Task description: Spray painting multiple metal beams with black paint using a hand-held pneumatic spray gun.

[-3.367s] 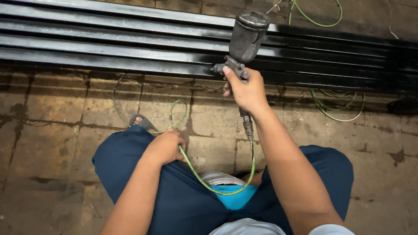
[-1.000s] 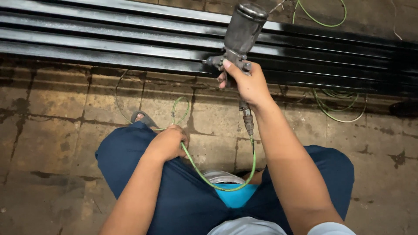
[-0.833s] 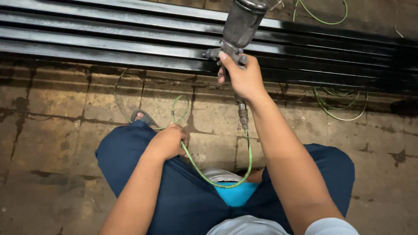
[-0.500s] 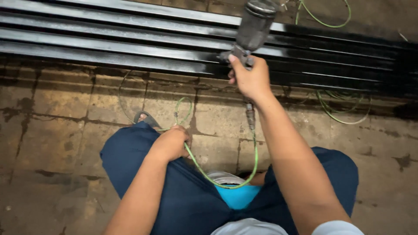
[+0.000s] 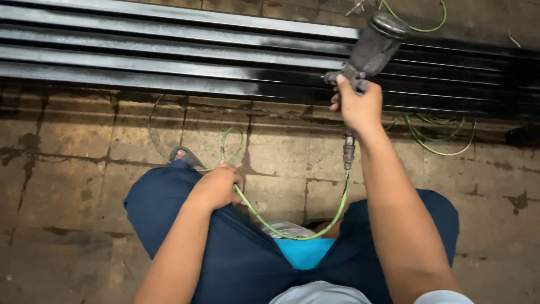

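- Head view: one spray gun [image 5: 368, 53], one green hose [image 5: 292, 228], several long metal bars [image 5: 169, 56] lying on the tiled floor [image 5: 67, 146].
- The right hand [image 5: 357, 107], arm stretched forward, is wrapped around the gun handle above the bars.
- The left hand [image 5: 216, 186] rests on the knee, fingers curled around the hose.

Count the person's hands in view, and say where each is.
2. The right hand grips the spray gun over the black metal bars; the left hand holds the green air hose at the knee.
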